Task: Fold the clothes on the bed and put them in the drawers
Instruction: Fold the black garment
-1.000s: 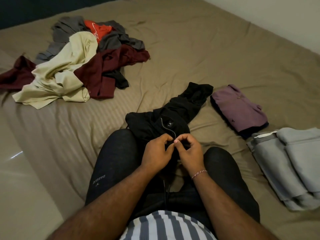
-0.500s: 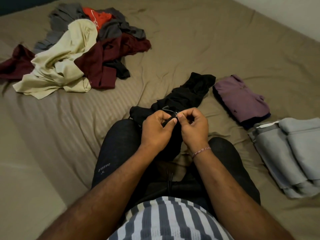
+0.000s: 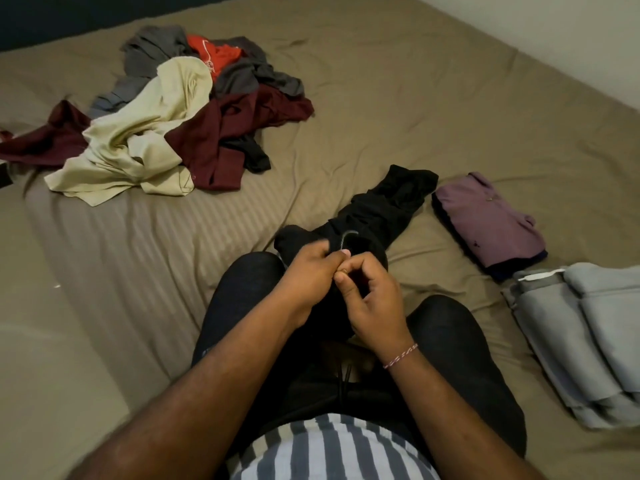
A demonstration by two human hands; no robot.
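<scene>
- On the bed (image 3: 398, 98), just past the seated person's knees, a black zip-up garment (image 3: 384, 209) lies bunched, its far end trailing toward the wall and its near end drawn up between the thighs.
- The left hand (image 3: 308, 278) is curled, its fingers pinching the black fabric beside the zipper (image 3: 343, 239), whose metal teeth curve in a short arc just above the knuckles.
- The right hand (image 3: 375, 299) is curled too, thumb and forefinger pinched together on the same garment right at the zipper line; the two hands touch at the fingertips.
- A thin pink-and-white thread bracelet (image 3: 400, 356) circles the right wrist.
- To the right of the black garment, apart from it, a folded purple garment (image 3: 488, 220) rests flat on the sheet.
- Nearer and further right, a folded grey stack (image 3: 588, 334) sits just beside the purple one, with a white strip showing at its upper edge.
- Well apart, at the far left of the bed, an unfolded heap (image 3: 166, 116) holds a cream piece on top, maroon pieces to both sides, grey ones behind and a red one peeking out at the back.
- The person wears dark trousers (image 3: 242, 292) and a blue-and-white striped top (image 3: 332, 448).
</scene>
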